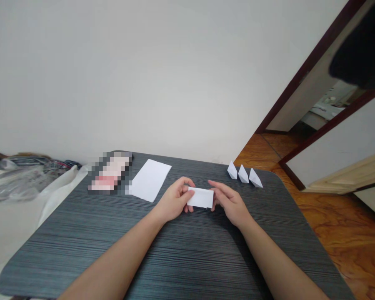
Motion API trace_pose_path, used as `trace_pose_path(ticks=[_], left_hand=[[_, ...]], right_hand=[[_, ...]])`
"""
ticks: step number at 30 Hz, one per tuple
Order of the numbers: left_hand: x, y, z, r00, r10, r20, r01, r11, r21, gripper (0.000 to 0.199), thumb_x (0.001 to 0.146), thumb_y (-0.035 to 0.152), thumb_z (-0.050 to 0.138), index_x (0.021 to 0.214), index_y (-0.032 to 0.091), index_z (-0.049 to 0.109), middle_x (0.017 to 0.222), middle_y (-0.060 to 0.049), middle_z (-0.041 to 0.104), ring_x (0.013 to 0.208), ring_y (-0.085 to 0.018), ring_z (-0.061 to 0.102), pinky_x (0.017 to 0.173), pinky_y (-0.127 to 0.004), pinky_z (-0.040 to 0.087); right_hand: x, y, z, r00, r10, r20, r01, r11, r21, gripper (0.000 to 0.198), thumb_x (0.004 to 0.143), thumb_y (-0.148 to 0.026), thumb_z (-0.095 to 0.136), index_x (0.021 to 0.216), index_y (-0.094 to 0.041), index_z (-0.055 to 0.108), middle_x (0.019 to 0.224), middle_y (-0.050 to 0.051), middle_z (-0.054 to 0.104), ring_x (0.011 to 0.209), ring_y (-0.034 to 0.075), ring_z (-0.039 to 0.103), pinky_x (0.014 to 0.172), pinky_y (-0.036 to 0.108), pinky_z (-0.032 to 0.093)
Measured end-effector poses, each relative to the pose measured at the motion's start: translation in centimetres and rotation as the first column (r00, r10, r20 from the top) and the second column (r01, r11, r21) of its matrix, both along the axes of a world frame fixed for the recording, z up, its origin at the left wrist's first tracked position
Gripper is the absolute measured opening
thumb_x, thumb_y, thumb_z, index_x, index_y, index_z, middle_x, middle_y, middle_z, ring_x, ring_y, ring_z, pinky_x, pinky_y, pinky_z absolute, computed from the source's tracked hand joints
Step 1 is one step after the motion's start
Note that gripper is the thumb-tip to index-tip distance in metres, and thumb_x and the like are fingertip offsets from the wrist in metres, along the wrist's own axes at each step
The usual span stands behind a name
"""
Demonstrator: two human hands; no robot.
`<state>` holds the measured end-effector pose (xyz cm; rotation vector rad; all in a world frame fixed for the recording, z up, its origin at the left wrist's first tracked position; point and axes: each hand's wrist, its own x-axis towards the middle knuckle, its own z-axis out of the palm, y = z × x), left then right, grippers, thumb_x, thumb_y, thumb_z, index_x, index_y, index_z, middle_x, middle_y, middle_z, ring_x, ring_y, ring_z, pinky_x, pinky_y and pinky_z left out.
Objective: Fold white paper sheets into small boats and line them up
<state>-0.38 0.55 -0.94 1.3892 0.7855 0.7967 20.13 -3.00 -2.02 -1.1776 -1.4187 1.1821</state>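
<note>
A small folded sheet of white paper (pixel 200 197) is held up over the dark table. My left hand (pixel 176 197) grips its left end, thumb on the front face and fingertips showing below and behind. At the right end, my right hand (pixel 230 203) has its thumb and lower fingers closed about the edge, while the index finger stretches out above it. A tiny flap sticks out at the paper's lower right edge.
The dark wood-grain table (pixel 181 258) stands against a white wall. White paper sheets (pixel 151 179) lie at left, beside a blurred-out item (pixel 111 171). Three folded paper shapes (pixel 243 174) stand at the back right. Plastic-covered things (pixel 21 187) are beyond the left edge.
</note>
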Motion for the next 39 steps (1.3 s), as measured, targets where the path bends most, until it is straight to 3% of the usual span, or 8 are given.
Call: trace_pose_path(ticks=[2,9,17,31,35,39], left_hand=[[0.03,-0.03,0.02,1.000,0.005,0.004,-0.005,1.000,-0.005,0.019,0.087,0.031,0.046,0.099,0.018,0.042,0.053,0.005,0.054,0.041,-0.008,0.052,0.039,-0.016,0.036],[0.09,-0.08,0.18,1.000,0.012,0.012,-0.012,1.000,-0.025,0.020,0.085,0.033,0.048,0.098,0.018,0.042,0.055,0.005,0.053,0.042,-0.009,0.053,0.040,-0.017,0.039],[0.15,-0.04,0.07,1.000,0.010,0.014,-0.009,0.999,-0.042,0.022,0.085,0.032,0.049,0.100,0.018,0.042,0.057,0.005,0.053,0.043,-0.009,0.055,0.040,-0.017,0.040],[0.17,-0.02,-0.17,1.000,0.011,0.006,-0.011,1.000,-0.029,0.022,0.085,0.032,0.049,0.101,0.018,0.043,0.059,0.004,0.054,0.044,-0.009,0.055,0.042,-0.018,0.041],[0.09,-0.06,-0.15,0.997,0.029,-0.073,-0.028,1.000,0.011,0.023,0.085,0.033,0.048,0.102,0.018,0.048,0.061,0.003,0.054,0.048,-0.010,0.054,0.044,-0.019,0.042],[0.03,-0.15,0.48,0.974,0.049,-0.221,-0.011,0.985,0.170,0.023,0.083,0.036,0.050,0.091,0.016,0.061,0.070,-0.001,0.059,0.057,-0.011,0.053,0.049,-0.020,0.039]], right_hand=[[-0.05,0.00,-0.02,1.000,-0.013,0.006,0.013,0.998,-0.056,0.038,0.089,-0.038,0.045,0.120,-0.017,0.053,0.069,0.001,0.062,0.051,0.013,0.058,0.054,0.027,0.046],[-0.45,0.21,0.28,0.991,0.097,0.087,-0.084,0.987,-0.138,0.026,0.084,-0.039,0.051,0.088,-0.015,0.059,0.071,0.003,0.067,0.050,0.013,0.059,0.051,0.024,0.046],[-0.51,0.29,-0.15,0.993,0.038,0.108,-0.023,0.991,-0.134,0.026,0.081,-0.042,0.054,0.084,-0.016,0.059,0.068,0.002,0.065,0.050,0.013,0.060,0.050,0.024,0.046],[-0.53,0.35,-0.17,0.997,0.037,0.066,-0.027,0.989,-0.148,0.025,0.080,-0.039,0.057,0.088,-0.016,0.060,0.068,0.001,0.065,0.050,0.013,0.060,0.050,0.024,0.046],[-0.49,0.28,-0.24,0.993,0.038,0.109,-0.023,0.991,-0.130,0.022,0.082,-0.037,0.055,0.088,-0.016,0.060,0.066,0.001,0.064,0.051,0.014,0.060,0.051,0.024,0.046],[-0.66,0.08,0.21,0.978,0.068,0.196,-0.050,0.994,-0.095,0.017,0.083,-0.032,0.054,0.081,-0.017,0.061,0.062,0.000,0.063,0.054,0.014,0.060,0.054,0.024,0.045]])
